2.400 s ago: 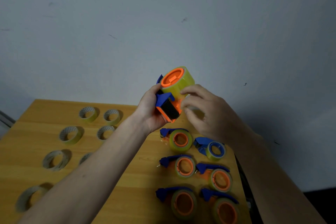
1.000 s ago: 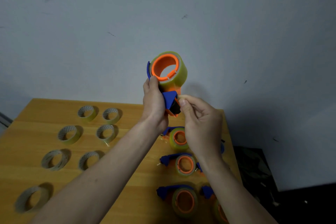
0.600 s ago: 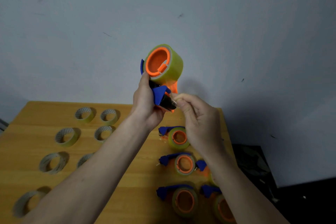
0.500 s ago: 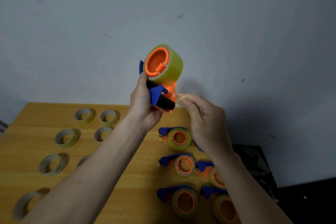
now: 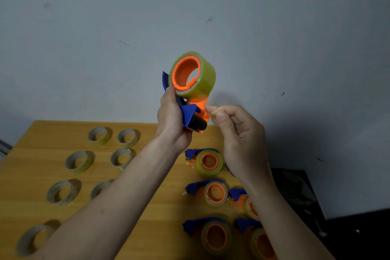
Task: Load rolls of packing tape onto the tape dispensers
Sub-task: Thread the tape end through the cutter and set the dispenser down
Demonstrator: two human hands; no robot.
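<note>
A blue-and-orange tape dispenser is held aloft, a yellowish tape roll seated on its orange hub at 12 o'clock. Loaded dispensers are lined up at 5 o'clock, loose rolls at 8 o'clock.

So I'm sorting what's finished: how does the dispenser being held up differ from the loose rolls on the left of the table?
The held dispenser is raised in the left hand; the loose rolls lie on the table. Its roll sits on an orange hub; theirs show bare cores. Both carry yellowish clear tape.
</note>
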